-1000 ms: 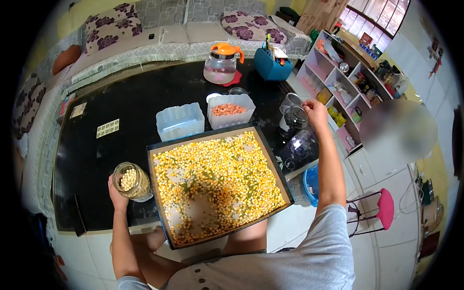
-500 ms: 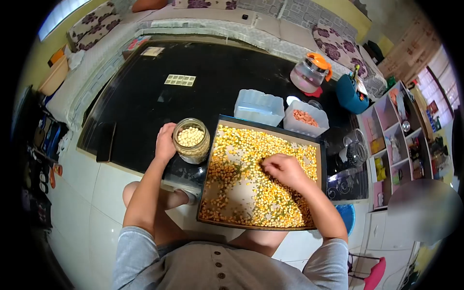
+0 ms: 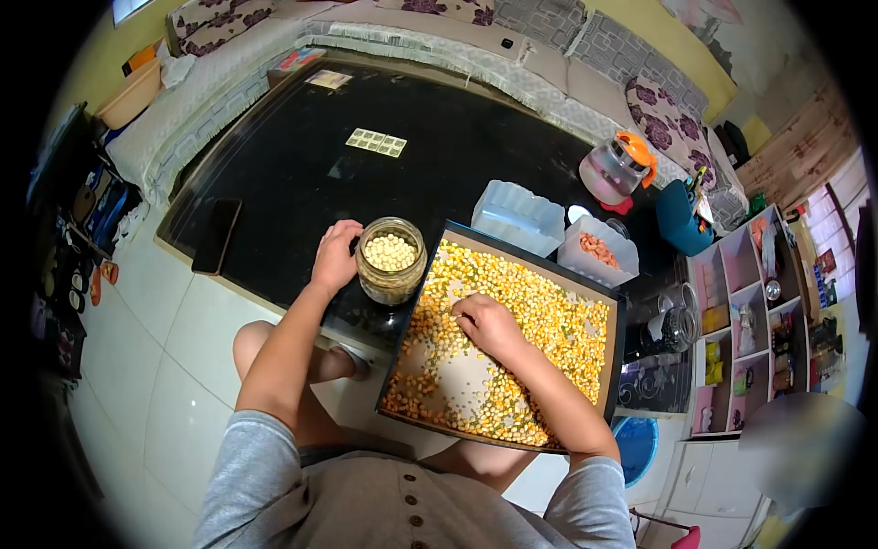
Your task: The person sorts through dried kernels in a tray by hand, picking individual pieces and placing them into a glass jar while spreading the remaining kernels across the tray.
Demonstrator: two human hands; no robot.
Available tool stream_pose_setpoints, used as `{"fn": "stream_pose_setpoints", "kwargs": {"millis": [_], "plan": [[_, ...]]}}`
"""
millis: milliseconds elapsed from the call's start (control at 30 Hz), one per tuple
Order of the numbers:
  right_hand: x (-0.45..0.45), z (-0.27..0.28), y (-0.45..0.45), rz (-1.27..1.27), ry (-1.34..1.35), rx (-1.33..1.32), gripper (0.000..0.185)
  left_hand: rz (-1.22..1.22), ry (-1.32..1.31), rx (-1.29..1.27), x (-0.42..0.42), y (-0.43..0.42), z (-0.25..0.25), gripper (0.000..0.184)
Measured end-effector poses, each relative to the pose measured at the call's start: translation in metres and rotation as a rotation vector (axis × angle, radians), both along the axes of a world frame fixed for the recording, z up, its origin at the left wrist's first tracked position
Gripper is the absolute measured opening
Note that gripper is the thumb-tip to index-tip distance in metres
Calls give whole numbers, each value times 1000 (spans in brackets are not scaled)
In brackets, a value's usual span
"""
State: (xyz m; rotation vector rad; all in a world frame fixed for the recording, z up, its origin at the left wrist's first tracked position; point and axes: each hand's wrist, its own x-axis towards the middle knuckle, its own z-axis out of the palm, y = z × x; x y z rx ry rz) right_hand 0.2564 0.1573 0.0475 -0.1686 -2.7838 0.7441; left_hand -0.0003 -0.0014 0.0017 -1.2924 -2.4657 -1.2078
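Note:
A shallow cardboard box (image 3: 615, 366) holds a spread of yellow corn kernels (image 3: 549, 320) mixed with small green grains. My right hand (image 3: 487, 325) is down among the kernels left of the box's middle, fingertips pinched together; whatever they hold is hidden. Left of the box, a glass jar (image 3: 391, 285) stands upright on the black table, full nearly to the rim with pale round beans (image 3: 390, 252). Against the jar's left side, my left hand (image 3: 337, 258) lies on the table with fingers extended; I cannot tell whether it touches the glass.
Behind the box stand a clear plastic container (image 3: 519, 220) and another container (image 3: 569, 252) with pinkish peanuts. A pitcher with an orange lid (image 3: 615, 169) and a teal bin (image 3: 681, 220) are farther back. A dark phone-like slab (image 3: 218, 238) lies near the table's left edge.
My right hand has moved left and toward me across the corn kernels. My left hand stays beside the jar. The whole view has turned slightly.

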Motion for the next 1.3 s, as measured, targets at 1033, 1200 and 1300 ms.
{"fn": "stream_pose_setpoints", "kwargs": {"millis": [1033, 1200, 1300], "plan": [[-15, 7, -6, -30, -46, 49, 6, -13, -39, 32, 2, 0, 3, 16], [-27, 9, -7, -4, -4, -65, 10, -4, -49, 15, 3, 0, 4, 15], [-28, 1, -6, 30, -63, -5, 12, -6, -52, 16, 3, 0, 4, 15]]}}
